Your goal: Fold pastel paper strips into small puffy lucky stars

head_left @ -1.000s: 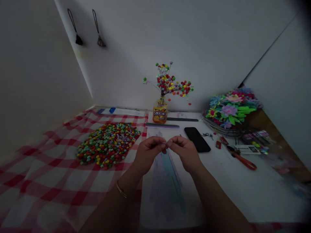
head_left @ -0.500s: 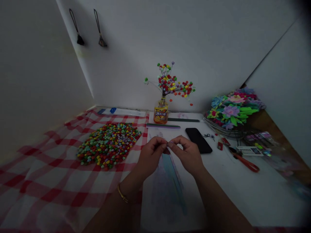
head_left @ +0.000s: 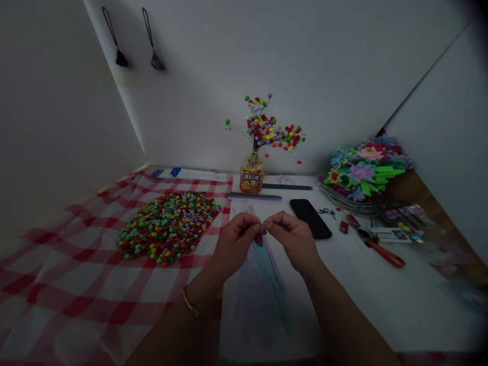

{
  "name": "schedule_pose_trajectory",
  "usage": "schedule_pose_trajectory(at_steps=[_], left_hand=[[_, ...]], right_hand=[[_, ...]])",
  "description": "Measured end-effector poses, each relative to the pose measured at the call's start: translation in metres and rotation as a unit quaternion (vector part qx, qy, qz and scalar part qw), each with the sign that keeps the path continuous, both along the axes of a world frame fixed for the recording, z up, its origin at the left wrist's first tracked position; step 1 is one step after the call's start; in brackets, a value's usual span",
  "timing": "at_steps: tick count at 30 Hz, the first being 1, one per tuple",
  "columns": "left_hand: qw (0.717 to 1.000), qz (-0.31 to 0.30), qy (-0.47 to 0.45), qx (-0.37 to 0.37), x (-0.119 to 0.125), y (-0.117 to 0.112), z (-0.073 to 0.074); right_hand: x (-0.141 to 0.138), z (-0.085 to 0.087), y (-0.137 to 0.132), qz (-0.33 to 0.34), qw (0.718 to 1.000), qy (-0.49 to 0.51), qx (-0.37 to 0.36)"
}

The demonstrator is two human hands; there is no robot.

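My left hand (head_left: 238, 239) and my right hand (head_left: 292, 236) meet over the white board, thumbs and forefingers pinched together. Between the fingertips shows a small purple folded paper (head_left: 262, 226), mostly hidden by them. Long blue-green paper strips (head_left: 271, 277) lie on the board just below my hands. To the left, a heap of small many-coloured paper stars (head_left: 170, 226) covers part of the checked cloth. A black phone (head_left: 310, 218) rests close to my right hand.
Behind my hands stands a bottle (head_left: 251, 179) holding stems tipped with coloured stars. Green and purple strips (head_left: 255, 196) lie before it. Farther right are orange-handled scissors (head_left: 385, 254), a card (head_left: 391, 234) and a bunch of fuzzy flowers (head_left: 362, 173). A red-and-white cloth (head_left: 95, 284) spreads left.
Both hands keep their pinch at nearly the same place, and a little more purple shows between the fingertips. The whole view has shifted slightly.
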State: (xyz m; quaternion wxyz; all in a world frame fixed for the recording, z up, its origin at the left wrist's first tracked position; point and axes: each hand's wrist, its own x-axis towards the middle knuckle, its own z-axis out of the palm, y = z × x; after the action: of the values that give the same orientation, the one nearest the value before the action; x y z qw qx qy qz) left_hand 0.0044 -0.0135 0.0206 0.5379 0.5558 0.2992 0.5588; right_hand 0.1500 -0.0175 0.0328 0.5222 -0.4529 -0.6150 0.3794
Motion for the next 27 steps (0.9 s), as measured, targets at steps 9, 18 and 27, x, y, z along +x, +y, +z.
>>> schedule_pose_trajectory(at_steps=[9, 18, 27], left_hand=[[1.0, 0.017, 0.006, 0.002, -0.001, 0.0, -0.001], [0.999, 0.036, -0.024, 0.022, -0.001, -0.005, 0.002], [0.978, 0.096, 0.092, 0.159, -0.007, -0.011, 0.002]], right_hand=[[0.0, 0.0, 0.0, -0.004, 1.0, 0.002, 0.011], [0.0, 0.009, -0.005, 0.008, 0.99, -0.082, 0.113], [-0.008, 0.009, -0.013, -0.031, 0.962, -0.149, 0.226]])
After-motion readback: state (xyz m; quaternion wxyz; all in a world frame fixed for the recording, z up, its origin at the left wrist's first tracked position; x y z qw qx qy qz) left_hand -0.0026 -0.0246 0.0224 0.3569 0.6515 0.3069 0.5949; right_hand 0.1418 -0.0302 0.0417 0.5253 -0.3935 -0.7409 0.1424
